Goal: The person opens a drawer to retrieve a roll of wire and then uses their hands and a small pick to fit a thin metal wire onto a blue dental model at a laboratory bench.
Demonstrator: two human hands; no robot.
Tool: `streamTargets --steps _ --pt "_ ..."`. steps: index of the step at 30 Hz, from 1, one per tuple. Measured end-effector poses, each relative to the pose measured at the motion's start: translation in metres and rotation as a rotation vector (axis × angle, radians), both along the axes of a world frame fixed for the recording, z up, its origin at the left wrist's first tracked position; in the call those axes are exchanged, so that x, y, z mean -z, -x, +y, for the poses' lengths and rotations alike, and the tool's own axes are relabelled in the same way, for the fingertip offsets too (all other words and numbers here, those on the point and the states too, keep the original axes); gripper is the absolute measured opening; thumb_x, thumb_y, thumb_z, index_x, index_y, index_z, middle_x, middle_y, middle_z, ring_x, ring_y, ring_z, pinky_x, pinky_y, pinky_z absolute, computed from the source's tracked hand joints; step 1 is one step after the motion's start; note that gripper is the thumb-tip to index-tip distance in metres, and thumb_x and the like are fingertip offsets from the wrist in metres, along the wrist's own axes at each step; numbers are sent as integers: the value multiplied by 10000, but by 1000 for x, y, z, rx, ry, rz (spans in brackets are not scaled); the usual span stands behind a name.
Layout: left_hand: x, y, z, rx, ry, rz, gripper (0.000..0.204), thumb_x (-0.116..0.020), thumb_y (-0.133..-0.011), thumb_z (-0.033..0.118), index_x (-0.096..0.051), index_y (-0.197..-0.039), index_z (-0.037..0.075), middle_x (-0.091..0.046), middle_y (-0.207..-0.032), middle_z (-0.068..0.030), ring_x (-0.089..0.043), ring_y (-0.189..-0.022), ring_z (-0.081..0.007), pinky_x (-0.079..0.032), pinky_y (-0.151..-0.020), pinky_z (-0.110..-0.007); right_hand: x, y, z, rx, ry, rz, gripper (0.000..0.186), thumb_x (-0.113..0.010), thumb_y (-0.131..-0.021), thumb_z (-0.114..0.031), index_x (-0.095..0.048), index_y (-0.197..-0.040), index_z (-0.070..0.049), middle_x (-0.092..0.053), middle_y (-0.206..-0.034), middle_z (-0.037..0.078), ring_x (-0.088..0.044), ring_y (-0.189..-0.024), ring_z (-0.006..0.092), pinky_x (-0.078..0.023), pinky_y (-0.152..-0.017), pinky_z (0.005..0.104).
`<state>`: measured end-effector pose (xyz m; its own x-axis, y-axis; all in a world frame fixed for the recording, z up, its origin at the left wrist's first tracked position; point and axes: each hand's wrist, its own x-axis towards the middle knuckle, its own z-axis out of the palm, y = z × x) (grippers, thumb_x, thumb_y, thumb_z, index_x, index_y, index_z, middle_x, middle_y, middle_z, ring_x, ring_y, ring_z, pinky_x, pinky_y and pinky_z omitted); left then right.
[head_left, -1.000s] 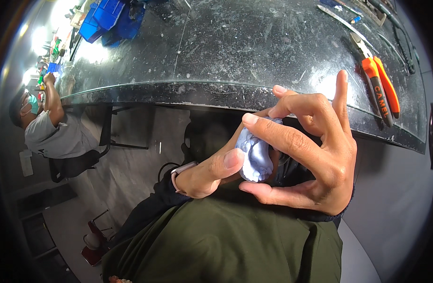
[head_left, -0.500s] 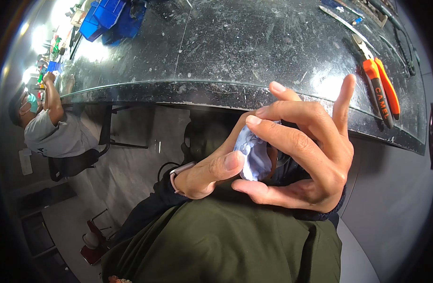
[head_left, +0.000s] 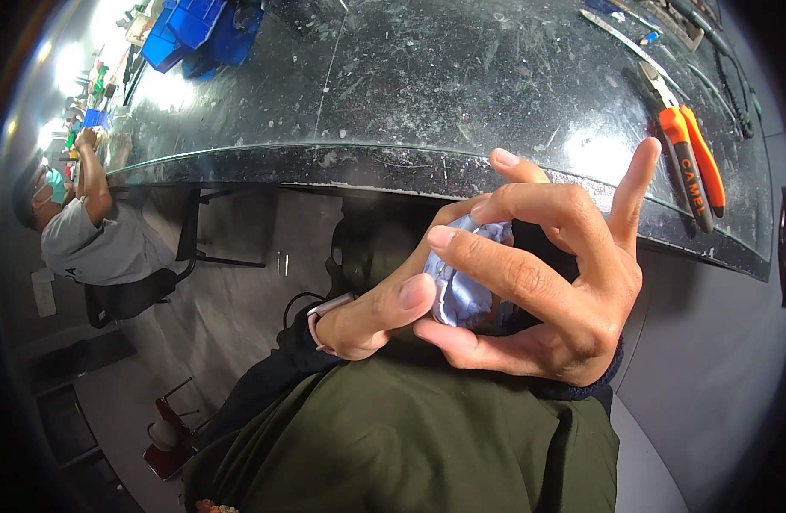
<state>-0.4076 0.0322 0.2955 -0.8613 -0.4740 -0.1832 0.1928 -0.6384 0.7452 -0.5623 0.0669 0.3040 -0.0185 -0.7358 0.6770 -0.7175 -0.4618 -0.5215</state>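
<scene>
A pale blue-grey cast [head_left: 466, 292], apparently a plaster dental model with a bumpy ridge, is held between both my hands above my lap, just short of the bench edge. My left hand [head_left: 372, 318] grips it from the left, thumb against its near left side and the other fingers mostly hidden behind. From the right, my right hand [head_left: 573, 286] closes on it. The index finger lies across its upper face and the thumb touches its lower edge. Two other fingertips rest at or near its top, while the little finger sticks up apart.
On the dark, scuffed bench [head_left: 427, 94] lie orange-handled cutting pliers [head_left: 691, 158] at right and a thin metal strip or blade [head_left: 626, 43]. Blue bins [head_left: 188, 34] stand at the far left. A seated co-worker [head_left: 102, 231] works farther left, near a red chair [head_left: 169, 453].
My right index finger has slid left across the cast. The cast looks slightly turned, with more of its smooth face showing. Both hands keep their hold.
</scene>
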Motion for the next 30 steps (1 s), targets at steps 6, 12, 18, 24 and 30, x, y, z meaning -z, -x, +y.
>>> streamTargets --steps 6,12,18,24,30 --pt "8 -6 -17 75 -25 135 774 -473 -740 425 -192 -1323 -1 -338 -1274 -127 -360 -1175 -223 -290 -975 -358 -2 3 -1 -21 -15 20 452 -737 -542 -475 -705 -856 -150 -603 -734 51 -620 -907 264 50 -1076 499" --pt "-9 1 -14 158 50 -52 827 -421 -760 459 -67 -1370 27 -272 -1277 -103 -320 -1166 -194 -242 -963 -346 -4 5 1 -24 -37 21 465 -746 -534 -470 -704 -864 -146 -600 -737 55 -619 -910 272 57 -1073 501" --pt "6 -6 -1 98 -84 -16 843 -422 -769 461 -21 -1384 47 -287 -1252 -94 -340 -1122 -170 -260 -946 -328 -6 7 -1 -22 -35 33 517 -758 -513 -480 -696 -861 -103 -591 -726 63 -618 -906 292 75 -1073 486" --pt "11 -1 -4 114 41 17 893 -413 -752 492 22 -1389 42 -339 -1178 -89 -365 -1061 -172 -289 -887 -326 -4 9 -3 -22 -2 24 578 -765 -475 -501 -692 -866 -81 -579 -704 63 -629 -853 304 70 -1082 468" --pt "9 -1 -3 105 13 -14 903 -413 -745 497 21 -1389 38 -327 -1200 -92 -359 -1066 -176 -285 -897 -326 -2 10 -3 -20 17 29 597 -753 -473 -525 -692 -861 -75 -570 -690 63 -629 -839 307 72 -1087 455"
